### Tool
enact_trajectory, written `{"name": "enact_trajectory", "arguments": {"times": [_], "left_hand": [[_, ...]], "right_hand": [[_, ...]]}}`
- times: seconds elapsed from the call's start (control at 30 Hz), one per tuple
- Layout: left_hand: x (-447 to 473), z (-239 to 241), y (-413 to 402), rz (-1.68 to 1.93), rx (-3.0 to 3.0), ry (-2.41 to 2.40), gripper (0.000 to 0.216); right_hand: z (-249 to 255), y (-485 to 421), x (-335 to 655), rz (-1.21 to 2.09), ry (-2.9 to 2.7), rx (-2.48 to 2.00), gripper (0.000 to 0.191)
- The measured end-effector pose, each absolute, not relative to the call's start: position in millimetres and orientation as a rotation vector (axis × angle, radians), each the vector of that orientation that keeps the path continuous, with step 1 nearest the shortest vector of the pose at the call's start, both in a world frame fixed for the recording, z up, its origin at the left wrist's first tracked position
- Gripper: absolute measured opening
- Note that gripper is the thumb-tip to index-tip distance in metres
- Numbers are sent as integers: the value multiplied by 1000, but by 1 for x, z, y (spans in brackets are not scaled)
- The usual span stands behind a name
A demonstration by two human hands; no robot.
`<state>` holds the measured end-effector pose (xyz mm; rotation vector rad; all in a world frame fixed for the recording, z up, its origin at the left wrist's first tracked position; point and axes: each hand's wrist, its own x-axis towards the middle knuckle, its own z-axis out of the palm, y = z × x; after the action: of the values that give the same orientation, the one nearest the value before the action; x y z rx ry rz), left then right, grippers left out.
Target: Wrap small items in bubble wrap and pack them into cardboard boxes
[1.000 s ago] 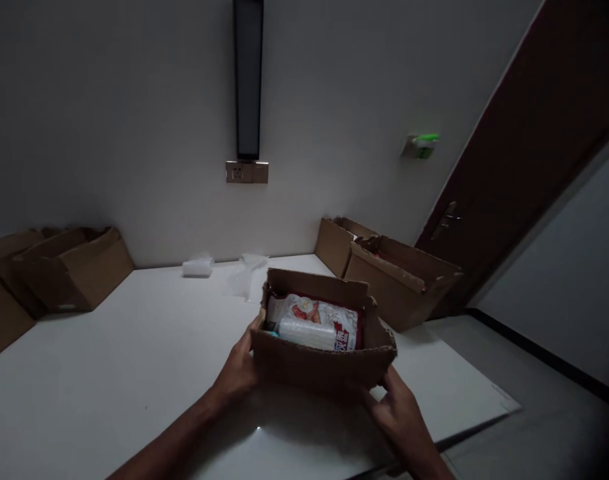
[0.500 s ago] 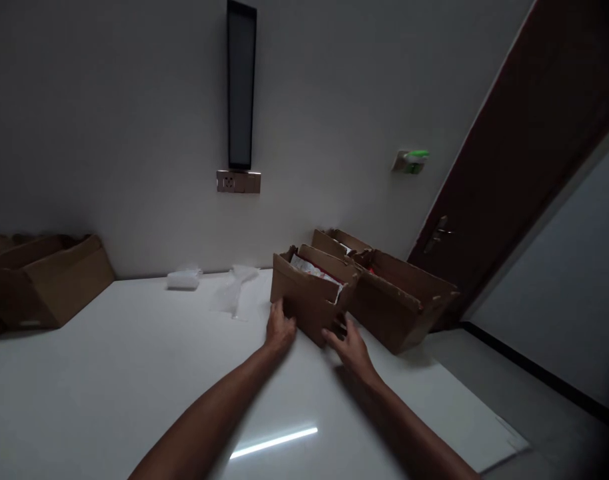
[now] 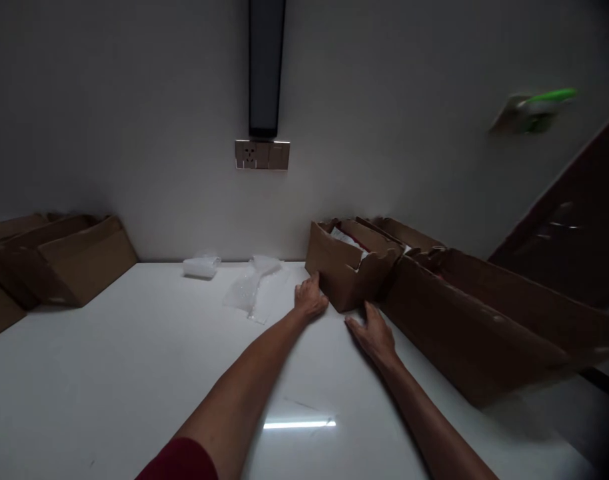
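Note:
A small open cardboard box [image 3: 340, 263] stands on the white table, turned at an angle, with white and red packets [image 3: 345, 239] showing inside. My left hand [image 3: 310, 297] rests against its lower left side, fingers reaching up the cardboard and not wrapped round it. By the box's near lower corner is my right hand [image 3: 374, 333], thumb and fingers apart; whether its fingertips touch the cardboard I cannot tell. Right of it stands a longer open cardboard box [image 3: 464, 333], reddish inside, and another box [image 3: 409, 233] sits behind.
Several cardboard boxes [image 3: 94, 260] stand at the left by the wall. A clear plastic bag [image 3: 252, 290] and a small roll of plastic [image 3: 201, 267] lie on the white table [image 3: 159, 373]. A socket panel [image 3: 262, 155] is on the wall; a dark door [image 3: 579, 207] is at right.
The view has swung and moved closer to the boxes. The small box sits nearer the wall and against the longer box. My right hand has shifted to its near corner; my left hand stays against it.

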<state>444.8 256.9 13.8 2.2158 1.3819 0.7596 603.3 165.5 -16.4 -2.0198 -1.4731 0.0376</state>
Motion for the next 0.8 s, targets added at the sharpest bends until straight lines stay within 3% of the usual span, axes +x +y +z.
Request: {"name": "enact_trajectory", "arguments": {"times": [0.2,0.33,0.5,0.8], "left_hand": [[434,17,246,755,2380,1474,58],[378,24,258,736,2466,1604,61],[291,27,274,570,2404,1791,35],[170,28,202,460,2438,1863,33]], "right_hand": [[-9,172,603,-4,-1536,-2109,65],[-8,174,605,-41,-1557,-2123,62],[-12,178,608,-136,-1596,-2145,60],[6,177,605,-101,-1636,-2198,61]]}}
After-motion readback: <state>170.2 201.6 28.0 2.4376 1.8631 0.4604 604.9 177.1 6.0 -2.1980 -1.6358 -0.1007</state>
